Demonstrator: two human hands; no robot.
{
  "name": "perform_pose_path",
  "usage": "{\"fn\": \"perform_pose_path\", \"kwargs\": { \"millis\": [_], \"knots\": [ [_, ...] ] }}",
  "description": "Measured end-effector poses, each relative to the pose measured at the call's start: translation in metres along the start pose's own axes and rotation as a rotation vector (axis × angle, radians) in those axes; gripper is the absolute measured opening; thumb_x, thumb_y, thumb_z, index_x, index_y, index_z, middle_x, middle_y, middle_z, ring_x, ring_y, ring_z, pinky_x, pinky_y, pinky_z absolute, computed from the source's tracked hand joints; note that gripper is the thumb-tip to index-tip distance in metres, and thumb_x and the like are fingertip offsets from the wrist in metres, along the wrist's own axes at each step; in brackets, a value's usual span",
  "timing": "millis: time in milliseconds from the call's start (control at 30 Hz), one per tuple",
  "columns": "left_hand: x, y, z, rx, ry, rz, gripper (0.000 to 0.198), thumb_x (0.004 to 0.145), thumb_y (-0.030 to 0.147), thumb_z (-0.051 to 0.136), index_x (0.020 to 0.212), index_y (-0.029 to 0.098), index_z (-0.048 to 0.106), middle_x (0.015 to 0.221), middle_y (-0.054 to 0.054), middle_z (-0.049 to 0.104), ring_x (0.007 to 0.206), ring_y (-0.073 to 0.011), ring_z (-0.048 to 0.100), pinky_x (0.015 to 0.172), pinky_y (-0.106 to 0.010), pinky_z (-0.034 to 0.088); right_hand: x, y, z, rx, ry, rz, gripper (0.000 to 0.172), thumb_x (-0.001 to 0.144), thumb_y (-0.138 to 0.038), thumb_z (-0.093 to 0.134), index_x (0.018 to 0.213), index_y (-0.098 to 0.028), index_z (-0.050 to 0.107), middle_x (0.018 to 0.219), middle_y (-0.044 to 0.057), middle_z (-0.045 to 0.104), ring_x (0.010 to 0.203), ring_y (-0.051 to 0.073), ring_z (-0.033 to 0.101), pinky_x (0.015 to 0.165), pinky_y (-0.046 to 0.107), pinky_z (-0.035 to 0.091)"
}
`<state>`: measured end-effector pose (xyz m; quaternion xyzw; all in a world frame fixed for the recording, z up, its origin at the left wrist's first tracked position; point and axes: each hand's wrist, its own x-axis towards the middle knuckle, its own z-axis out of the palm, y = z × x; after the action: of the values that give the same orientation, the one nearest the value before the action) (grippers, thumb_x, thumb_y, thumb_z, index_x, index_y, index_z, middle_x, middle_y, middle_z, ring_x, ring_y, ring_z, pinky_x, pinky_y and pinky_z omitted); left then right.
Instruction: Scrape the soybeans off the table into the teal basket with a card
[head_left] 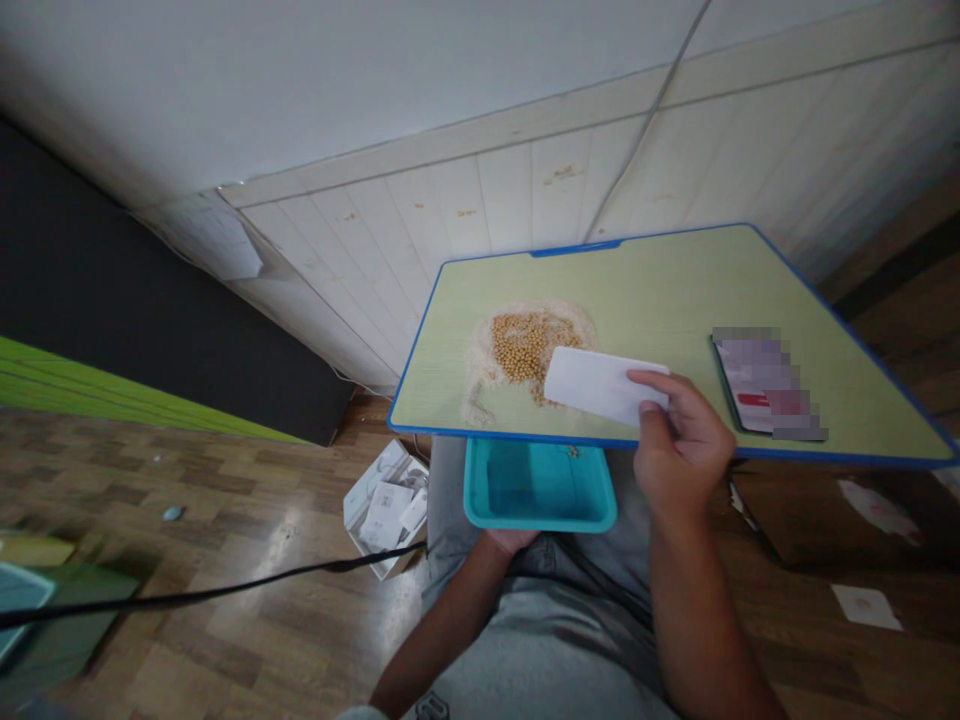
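My right hand (684, 440) pinches a white card (600, 385) between thumb and fingers, above the green tabletop. The card's far end reaches the edge of a pile of yellow soybeans (521, 345). Pale grains that look like rice (480, 385) spread around and among the beans. Below the table's front edge, my left hand (514, 540) supports a turquoise plastic tray (540, 523) from beneath, its fingers hidden under it. A few small bits (574, 452) lie at the tray's far right side.
The blue-edged folding table (660, 290) stands against a white panelled wall (435, 210). A phone (765, 385), partly blurred, lies on its right side. On the floor at left are an open white box (379, 500) with items inside and a black strap (300, 573) crossing over.
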<state>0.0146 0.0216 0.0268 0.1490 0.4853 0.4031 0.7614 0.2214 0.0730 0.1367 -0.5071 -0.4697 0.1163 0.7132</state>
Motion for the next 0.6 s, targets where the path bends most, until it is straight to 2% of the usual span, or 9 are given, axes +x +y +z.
{"fn": "perform_pose_path", "kwargs": {
  "millis": [67,167,267,333,400,500,600],
  "knots": [
    [0.001,0.0,0.0,-0.008,-0.003,-0.002,0.079,0.117,0.069,0.047,0.176,0.031,0.083,0.194,-0.009,0.073,0.175,-0.0402,0.076,0.147,-0.055,0.06,0.002,-0.001,-0.003,-0.031,0.01,-0.016,0.025,0.099,-0.028,0.076,0.113,-0.028,0.097,0.116,0.009,0.098,0.113,0.035,0.093,0.107,0.053,0.075],
    [-0.001,0.003,0.004,0.11,0.024,-0.001,0.082,0.112,0.075,0.054,0.179,0.036,0.081,0.193,-0.007,0.073,0.173,-0.0429,0.077,0.149,-0.059,0.059,0.005,-0.004,-0.008,-0.06,0.004,-0.029,0.025,0.099,-0.028,0.077,0.114,-0.029,0.096,0.117,0.009,0.097,0.114,0.036,0.092,0.112,0.057,0.075],
    [-0.003,0.005,0.006,0.189,0.053,0.004,0.096,0.11,0.085,0.047,0.187,0.035,0.073,0.197,-0.006,0.069,0.173,-0.0404,0.078,0.145,-0.053,0.062,0.006,-0.006,-0.01,-0.078,0.01,-0.049,0.024,0.099,-0.027,0.076,0.114,-0.029,0.096,0.116,0.008,0.097,0.113,0.036,0.092,0.112,0.057,0.075],
    [-0.002,0.003,0.004,0.164,0.032,0.002,0.102,0.11,0.087,0.039,0.191,0.033,0.069,0.199,-0.006,0.067,0.173,-0.0389,0.078,0.143,-0.049,0.063,0.006,-0.007,-0.01,-0.082,0.002,-0.056,0.026,0.1,-0.027,0.075,0.114,-0.029,0.096,0.116,0.008,0.098,0.113,0.035,0.092,0.108,0.055,0.075],
    [0.0,0.0,0.001,0.087,0.007,-0.014,0.103,0.114,0.083,0.028,0.192,0.029,0.067,0.199,-0.008,0.066,0.174,-0.0379,0.078,0.145,-0.049,0.061,0.005,-0.006,-0.01,-0.085,-0.016,-0.056,0.027,0.1,-0.026,0.074,0.114,-0.029,0.096,0.116,0.008,0.098,0.113,0.035,0.093,0.107,0.054,0.075],
    [0.003,-0.006,-0.003,-0.044,0.034,-0.028,0.1,0.118,0.071,0.016,0.192,0.024,0.065,0.201,-0.011,0.062,0.174,-0.0355,0.077,0.145,-0.049,0.06,0.004,-0.005,-0.009,-0.091,-0.033,-0.049,0.026,0.1,-0.026,0.074,0.113,-0.029,0.096,0.116,0.008,0.098,0.114,0.035,0.093,0.108,0.055,0.076],
    [0.004,-0.008,-0.005,-0.031,0.07,-0.014,0.09,0.118,0.071,0.032,0.186,0.029,0.072,0.2,-0.01,0.065,0.175,-0.0342,0.077,0.139,-0.046,0.064,0.004,-0.005,-0.009,-0.082,-0.038,-0.039,0.026,0.099,-0.027,0.074,0.113,-0.029,0.096,0.115,0.008,0.098,0.113,0.035,0.093,0.106,0.054,0.076]
  ]
}}
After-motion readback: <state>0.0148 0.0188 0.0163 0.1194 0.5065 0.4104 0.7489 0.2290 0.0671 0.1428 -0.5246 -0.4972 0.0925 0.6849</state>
